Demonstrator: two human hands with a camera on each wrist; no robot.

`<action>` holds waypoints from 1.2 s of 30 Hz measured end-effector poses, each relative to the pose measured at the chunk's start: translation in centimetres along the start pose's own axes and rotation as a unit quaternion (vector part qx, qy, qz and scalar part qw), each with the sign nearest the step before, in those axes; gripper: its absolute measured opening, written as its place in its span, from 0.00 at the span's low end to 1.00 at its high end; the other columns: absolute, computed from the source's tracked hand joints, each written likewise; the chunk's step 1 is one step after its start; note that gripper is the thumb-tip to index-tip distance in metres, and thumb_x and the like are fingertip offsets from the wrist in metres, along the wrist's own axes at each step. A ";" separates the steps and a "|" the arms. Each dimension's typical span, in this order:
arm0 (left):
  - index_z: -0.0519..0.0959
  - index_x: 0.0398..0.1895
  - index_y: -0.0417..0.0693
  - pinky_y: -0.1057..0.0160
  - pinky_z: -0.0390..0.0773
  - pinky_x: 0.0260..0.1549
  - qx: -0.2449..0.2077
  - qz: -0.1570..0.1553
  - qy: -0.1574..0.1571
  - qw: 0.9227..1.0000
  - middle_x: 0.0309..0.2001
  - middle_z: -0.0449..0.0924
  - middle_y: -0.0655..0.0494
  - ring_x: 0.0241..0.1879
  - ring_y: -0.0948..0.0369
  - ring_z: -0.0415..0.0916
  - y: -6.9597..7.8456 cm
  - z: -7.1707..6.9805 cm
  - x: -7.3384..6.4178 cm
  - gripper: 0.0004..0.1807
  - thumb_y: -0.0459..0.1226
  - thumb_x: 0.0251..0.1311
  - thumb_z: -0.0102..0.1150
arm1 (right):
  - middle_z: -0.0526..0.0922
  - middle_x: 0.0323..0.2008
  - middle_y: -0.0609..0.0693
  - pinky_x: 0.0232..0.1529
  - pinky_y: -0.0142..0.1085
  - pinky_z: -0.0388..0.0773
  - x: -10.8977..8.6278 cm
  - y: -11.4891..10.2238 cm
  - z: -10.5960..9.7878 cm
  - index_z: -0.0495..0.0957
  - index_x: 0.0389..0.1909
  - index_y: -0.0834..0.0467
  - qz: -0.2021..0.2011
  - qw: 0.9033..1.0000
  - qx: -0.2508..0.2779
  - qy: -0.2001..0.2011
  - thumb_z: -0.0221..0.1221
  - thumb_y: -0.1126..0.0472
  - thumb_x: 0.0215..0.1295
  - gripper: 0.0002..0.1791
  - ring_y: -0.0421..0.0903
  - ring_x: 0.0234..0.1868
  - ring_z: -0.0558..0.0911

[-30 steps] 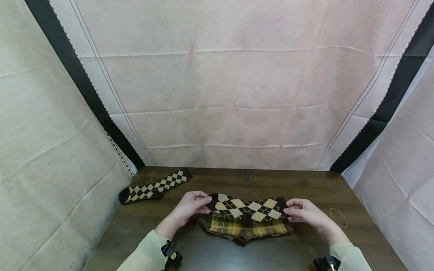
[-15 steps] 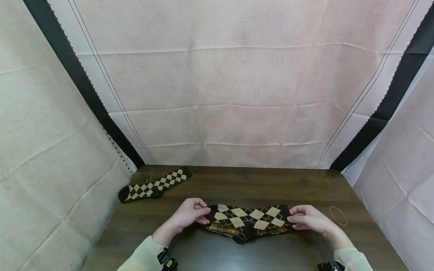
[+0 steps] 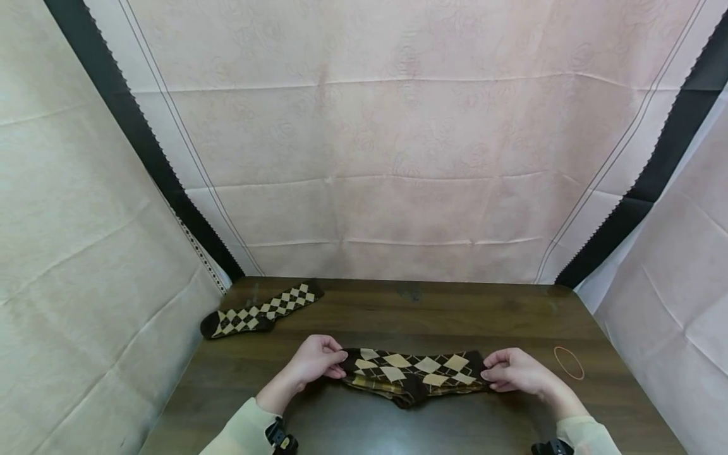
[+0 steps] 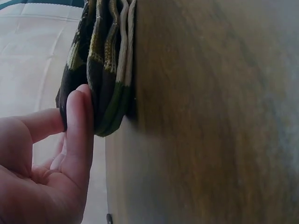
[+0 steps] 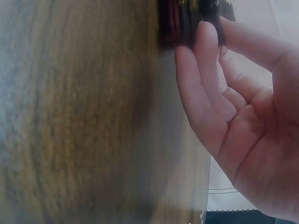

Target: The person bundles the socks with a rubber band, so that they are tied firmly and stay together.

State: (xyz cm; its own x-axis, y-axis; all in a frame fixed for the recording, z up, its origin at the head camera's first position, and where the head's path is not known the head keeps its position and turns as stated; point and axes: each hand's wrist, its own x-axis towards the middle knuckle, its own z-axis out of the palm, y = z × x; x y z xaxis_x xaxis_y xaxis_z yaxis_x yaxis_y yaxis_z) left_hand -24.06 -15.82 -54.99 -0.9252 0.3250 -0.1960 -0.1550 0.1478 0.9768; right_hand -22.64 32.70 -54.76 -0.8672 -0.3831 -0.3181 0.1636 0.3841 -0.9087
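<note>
A brown sock with cream diamonds (image 3: 428,364) lies across a stack of folded socks in the middle of the table. Below its near edge shows a strip of the yellow plaid sock (image 3: 375,385). My left hand (image 3: 318,362) pinches the diamond sock's left end between thumb and fingers. At the opposite end, my right hand (image 3: 514,371) pinches it the same way. From the left wrist view, several sock layers (image 4: 110,70) are seen edge-on, with the thumb and fingers on the outermost one. The right wrist view catches only the lower end of the stack (image 5: 187,23) at the fingertips.
Another brown and cream diamond sock (image 3: 258,311) lies flat at the table's back left. A thin rubber band (image 3: 569,363) rests on the table (image 3: 432,309) to the right of my right hand. Pale fabric walls (image 3: 398,158) stand behind and on both sides.
Both hands have brought the diamond sock down toward me onto the stack, so it now covers most of the yellow plaid sock. Over the last half second there is little movement.
</note>
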 end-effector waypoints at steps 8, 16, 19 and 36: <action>0.80 0.41 0.32 0.62 0.88 0.27 0.013 -0.008 -0.010 1.000 0.31 0.88 0.38 0.25 0.57 0.88 0.0 0.5 0.2 0.09 0.31 0.70 0.68 | 0.89 0.38 0.56 0.41 0.47 0.90 0.0 -0.1 0.2 0.76 0.52 0.77 0.002 1.000 -0.009 0.007 0.64 0.66 0.75 0.17 0.49 0.37 0.88; 0.83 0.38 0.33 0.61 0.89 0.27 0.027 -0.002 -0.014 1.000 0.28 0.87 0.43 0.25 0.57 0.87 0.4 0.5 0.4 0.09 0.34 0.71 0.69 | 0.89 0.38 0.55 0.42 0.47 0.90 0.2 -0.1 0.1 0.77 0.51 0.77 0.006 1.000 -0.015 0.015 0.64 0.65 0.75 0.17 0.48 0.37 0.88; 0.83 0.39 0.34 0.59 0.89 0.28 0.033 -0.001 -0.018 0.999 0.27 0.87 0.45 0.24 0.57 0.87 0.4 0.6 0.4 0.10 0.35 0.71 0.70 | 0.89 0.38 0.54 0.41 0.46 0.90 0.1 -0.1 0.0 0.76 0.52 0.77 0.010 1.000 -0.014 0.019 0.64 0.65 0.75 0.17 0.47 0.36 0.87; 0.84 0.37 0.38 0.57 0.88 0.25 0.072 -0.014 -0.011 0.997 0.24 0.85 0.49 0.21 0.61 0.83 0.0 1.1 0.7 0.13 0.40 0.70 0.72 | 0.84 0.33 0.49 0.38 0.45 0.88 0.1 -0.2 0.0 0.75 0.50 0.70 0.024 0.999 -0.034 0.035 0.65 0.61 0.75 0.16 0.48 0.35 0.83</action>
State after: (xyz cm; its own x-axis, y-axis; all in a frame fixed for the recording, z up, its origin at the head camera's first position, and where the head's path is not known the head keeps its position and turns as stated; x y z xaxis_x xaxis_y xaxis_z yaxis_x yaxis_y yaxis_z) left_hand -24.32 -14.62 -55.20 -0.9128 0.3396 -0.2270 -0.1281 0.2897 0.9485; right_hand -22.78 32.54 -54.62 -0.8904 -0.3038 -0.3389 0.1758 0.4571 -0.8719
